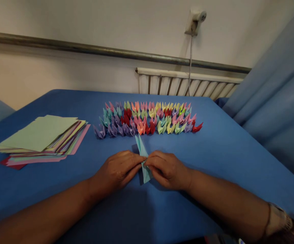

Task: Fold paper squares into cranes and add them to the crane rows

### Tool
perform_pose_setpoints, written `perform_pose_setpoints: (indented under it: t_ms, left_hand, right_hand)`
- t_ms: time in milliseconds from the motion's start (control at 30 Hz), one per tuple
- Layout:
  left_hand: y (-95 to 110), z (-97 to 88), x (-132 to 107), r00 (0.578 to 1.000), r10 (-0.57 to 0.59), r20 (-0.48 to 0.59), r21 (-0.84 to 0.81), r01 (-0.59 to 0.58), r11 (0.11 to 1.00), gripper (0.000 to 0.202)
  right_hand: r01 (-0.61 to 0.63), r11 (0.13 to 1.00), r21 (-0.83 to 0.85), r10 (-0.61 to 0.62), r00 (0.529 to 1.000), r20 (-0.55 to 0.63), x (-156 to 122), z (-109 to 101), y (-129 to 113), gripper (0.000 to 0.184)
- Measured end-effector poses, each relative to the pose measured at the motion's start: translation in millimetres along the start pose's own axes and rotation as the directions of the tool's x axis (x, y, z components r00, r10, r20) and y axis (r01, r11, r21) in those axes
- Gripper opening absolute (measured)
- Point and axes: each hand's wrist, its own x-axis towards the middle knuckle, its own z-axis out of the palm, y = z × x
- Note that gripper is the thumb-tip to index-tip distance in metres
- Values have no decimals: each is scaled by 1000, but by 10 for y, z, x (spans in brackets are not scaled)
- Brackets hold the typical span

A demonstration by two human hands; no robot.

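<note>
From the head view, the left hand and right hand are pinching the pale-blue folded paper from either side, seemingly to control its folds, near-centre on the blue table, with paper cranes rowed beyond, probably for safekeeping, and stacked sheets left, likely for easy reach.

Folded paper light turquoise; tabletop plain blue; cranes red, purple, pink, yellow, green; top sheet pale green.
</note>
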Motion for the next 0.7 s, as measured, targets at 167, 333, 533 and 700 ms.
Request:
perform_pose_setpoints:
  t_ms: [167,333,533,700]
  left_hand:
    - [-18,19,-8,999,-5,-32,-11,5,1000,29]
    - [-6,18,-14,1000,-17,-27,-24,16,1000,34]
    - [1,-34,16,998,-22,66,9,21,1000,15]
    - [-13,-25,27,964,-111,241,167,71,983,14]
  right_hand:
    - [-71,995,68,75,995,-63,17,-2,6,21]
    - [-100,987,124,121,978,-172,18,16,1,23]
    - [-343,926,160,373,897,-238,8,-12,23,20]
    - [-608,792,45,607,778,-162,8,-91,179,28]
